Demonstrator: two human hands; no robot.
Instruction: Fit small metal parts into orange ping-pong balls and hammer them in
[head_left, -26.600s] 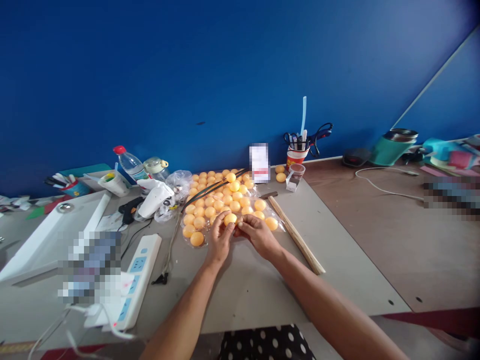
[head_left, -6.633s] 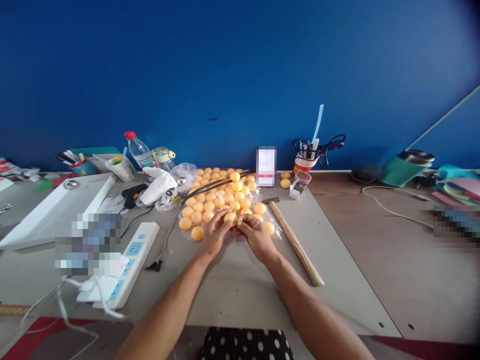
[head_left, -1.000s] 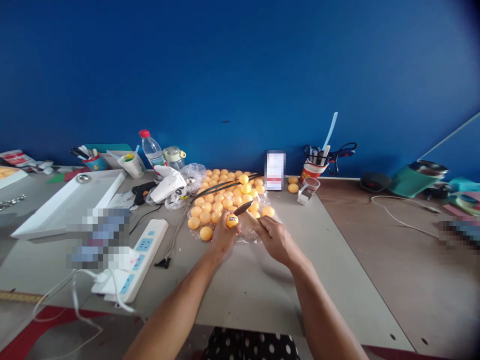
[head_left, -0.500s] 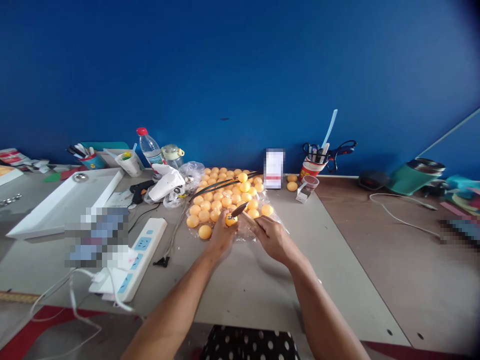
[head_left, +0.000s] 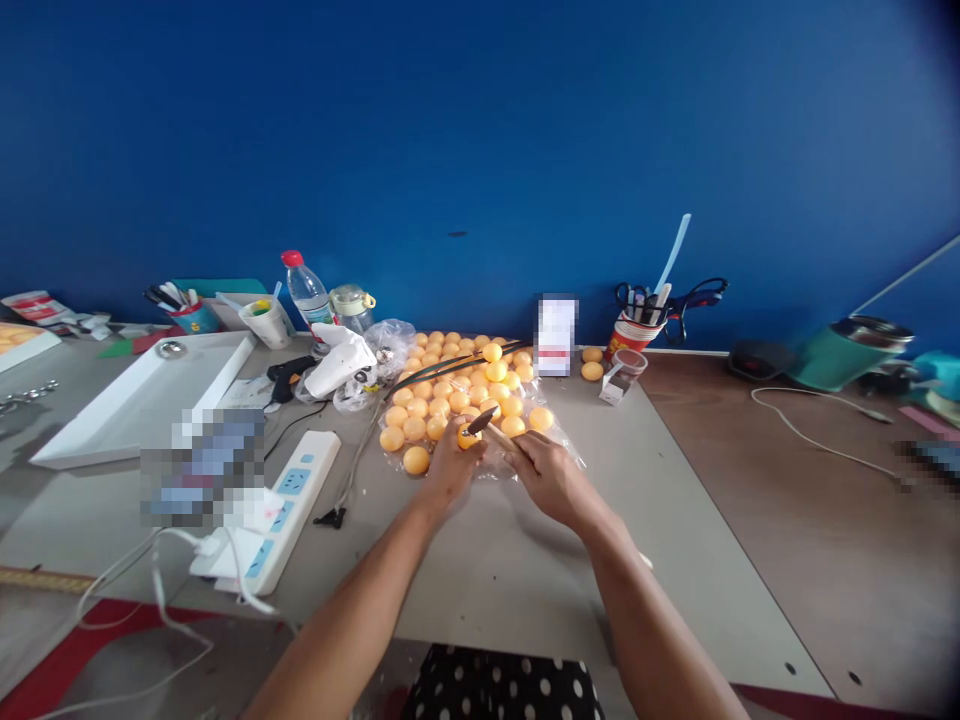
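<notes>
My left hand is closed around an orange ping-pong ball, held low over the near edge of the ball pile. My right hand grips the pale handle of a small knife with a dark, pointed, leaf-shaped blade. That blade lies across the held ball and seems to touch it. Behind both hands, many orange ping-pong balls are spread on and in a clear plastic bag. One loose ball rests just left of my left hand.
A white power strip with cables lies at left, beside a shallow white box. Behind stand a water bottle and a glue gun. A phone leans upright near a cup of pens and scissors. Dark straps cross the balls.
The whole view has shifted slightly, so the table's objects sit a little further right. Both hands keep their hold, with the blade still at the ball.
</notes>
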